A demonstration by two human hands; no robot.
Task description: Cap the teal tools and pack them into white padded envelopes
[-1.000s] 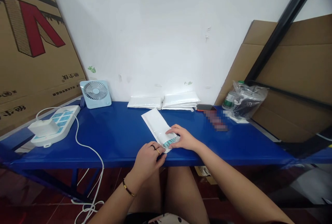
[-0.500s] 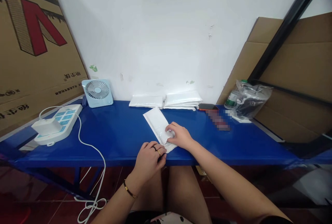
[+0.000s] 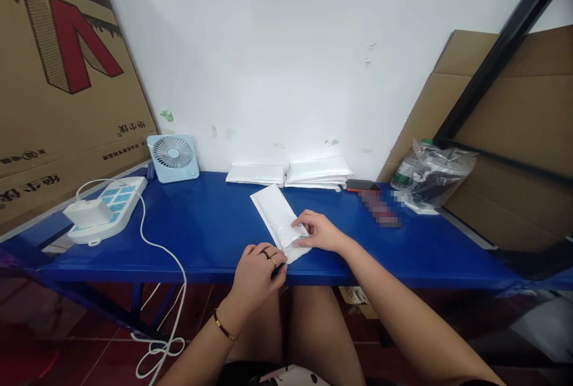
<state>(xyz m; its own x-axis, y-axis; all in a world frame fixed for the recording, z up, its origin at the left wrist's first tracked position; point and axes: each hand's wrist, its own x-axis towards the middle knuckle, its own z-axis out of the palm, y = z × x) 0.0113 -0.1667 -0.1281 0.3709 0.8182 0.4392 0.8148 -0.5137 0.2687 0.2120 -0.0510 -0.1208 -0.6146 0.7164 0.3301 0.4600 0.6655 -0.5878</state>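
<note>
A flat white padded envelope point(image 3: 275, 210) lies slanted on the blue table, its near end at the table's front edge. My left hand point(image 3: 259, 269), with two rings on its fingers, grips the near left corner of the envelope between thumb and curled fingers. My right hand point(image 3: 320, 232) bends over the near right side, thumb and fingers closed on the envelope's edge close to its shiny, crinkled end. What lies beneath the right fingers is partly hidden. Beyond it, against the wall, similar white envelopes point(image 3: 319, 170) are piled in two stacks.
A blue fan point(image 3: 173, 158) and a white power strip point(image 3: 128, 195) with a trailing cable stand left. At the right are a phone point(image 3: 363, 185), a bottle point(image 3: 404, 173) and a clear plastic bag point(image 3: 441, 174). Cardboard point(image 3: 523, 111) leans at the right side.
My right hand has shifted slightly right along the near end of the envelope. My left hand keeps its hold at the corner. The whole view has shifted a little.
</note>
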